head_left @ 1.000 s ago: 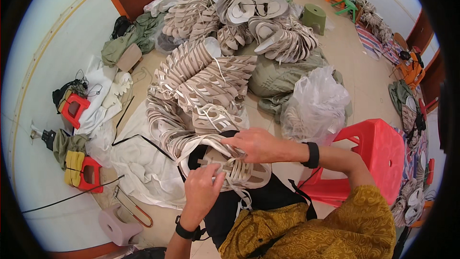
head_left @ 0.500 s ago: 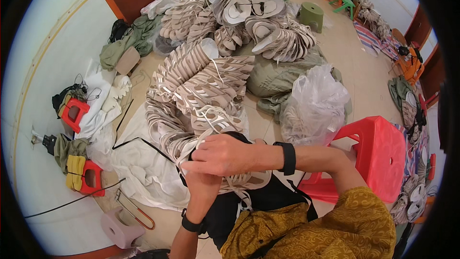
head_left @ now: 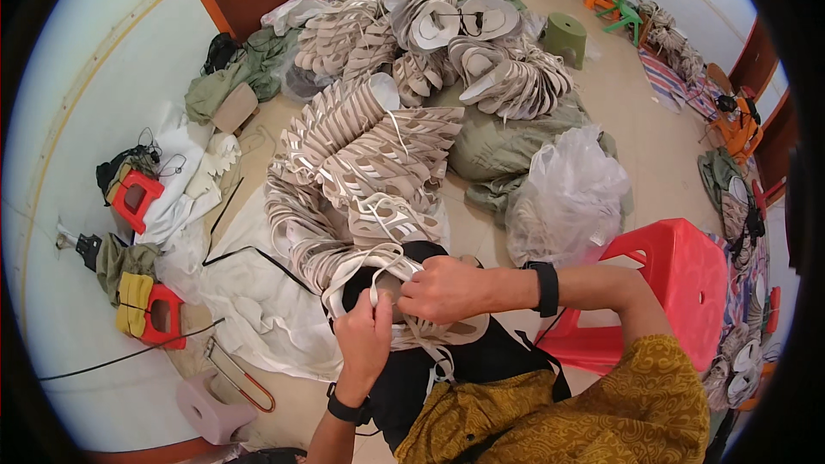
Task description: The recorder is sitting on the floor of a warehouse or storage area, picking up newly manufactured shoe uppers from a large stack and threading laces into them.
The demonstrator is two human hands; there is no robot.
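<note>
On my lap lies a beige and white shoe upper [head_left: 412,334] with pale laces, over black cloth [head_left: 468,349]. My left hand [head_left: 363,342] is closed, with a white shoelace [head_left: 372,286] pinched between thumb and fingers. Just right of it, my right hand [head_left: 443,290] is also closed, its fingertips at the upper's opening. Whether those fingertips grip the lace or the upper's edge is hidden. Beyond my hands, another laced upper [head_left: 392,220] lies against a big heap of stacked beige shoe uppers [head_left: 378,150].
A red plastic stool [head_left: 687,292] stands close at my right, beside a clear plastic bag [head_left: 567,198]. White sheeting [head_left: 258,309] covers floor to the left. A hacksaw-like frame [head_left: 241,375] and a pink stool [head_left: 210,408] are at lower left. Green sacks [head_left: 498,150] lie behind the bag.
My hands, overlapping before, have drawn apart. The right one has moved right and slightly down; the lace in my left hand and the upper's opening now show.
</note>
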